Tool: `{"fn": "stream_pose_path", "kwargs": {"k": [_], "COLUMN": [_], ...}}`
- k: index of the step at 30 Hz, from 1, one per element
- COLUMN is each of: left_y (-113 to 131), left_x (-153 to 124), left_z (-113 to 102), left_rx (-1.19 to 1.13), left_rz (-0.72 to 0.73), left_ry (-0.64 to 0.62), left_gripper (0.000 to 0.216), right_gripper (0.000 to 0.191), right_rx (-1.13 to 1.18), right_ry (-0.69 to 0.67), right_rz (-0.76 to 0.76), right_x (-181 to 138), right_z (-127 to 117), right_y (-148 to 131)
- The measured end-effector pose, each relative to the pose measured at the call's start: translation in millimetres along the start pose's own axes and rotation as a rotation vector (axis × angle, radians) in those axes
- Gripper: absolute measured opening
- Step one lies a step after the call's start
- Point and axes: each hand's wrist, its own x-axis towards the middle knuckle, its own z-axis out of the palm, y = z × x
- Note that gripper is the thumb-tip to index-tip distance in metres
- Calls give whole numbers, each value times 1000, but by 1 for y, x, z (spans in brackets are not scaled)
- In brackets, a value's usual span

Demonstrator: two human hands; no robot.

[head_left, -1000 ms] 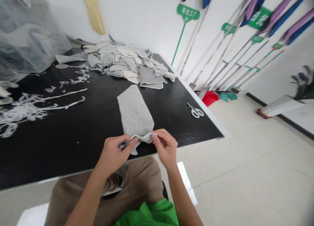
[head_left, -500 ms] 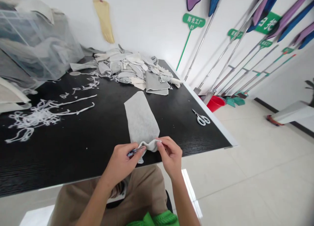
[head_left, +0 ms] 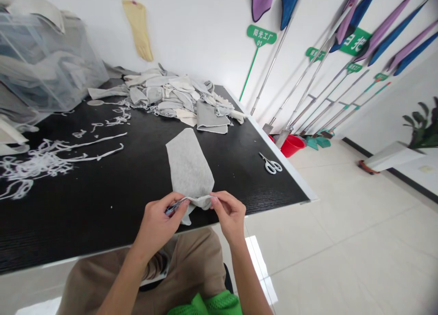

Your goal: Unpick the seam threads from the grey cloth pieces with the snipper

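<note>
A light grey piece of cloth (head_left: 190, 162) lies on the black table near its front edge, its near end gathered up between my hands. My left hand (head_left: 162, 217) pinches one side of that gathered edge. Something small and dark bluish also sticks out between the left fingers; its kind is not clear. With thumb and finger, my right hand (head_left: 227, 212) grips the other side of the edge, so the hem stretches between the two hands. A loose flap of the cloth hangs below, toward the table's edge.
White-handled scissors (head_left: 271, 163) lie on the table at right. A heap of grey cloth pieces (head_left: 171, 93) is at the back, tangled white strips (head_left: 37, 164) at left, near a clear plastic bin (head_left: 51, 64). Mops and a red bucket (head_left: 292, 145) stand beyond the table.
The hem between my hands is pulled straighter than before, where it was wavy. The whole view has shifted slightly, so everything sits a little further left.
</note>
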Motion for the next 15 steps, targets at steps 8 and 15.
{"fn": "stream_pose_path", "kwargs": {"k": [8,15], "left_y": [0,1], "left_x": [1,1], "left_z": [1,2], "left_rx": [25,50], "left_rz": [-9,16], "left_ry": [60,106], "left_gripper": [21,20], "right_gripper": [13,4], "right_rx": [-14,103], "right_ry": [-44,-60], "right_rz": [12,161], "right_x": [1,-1], "right_z": [-9,-20], "right_y": [-9,-9]}}
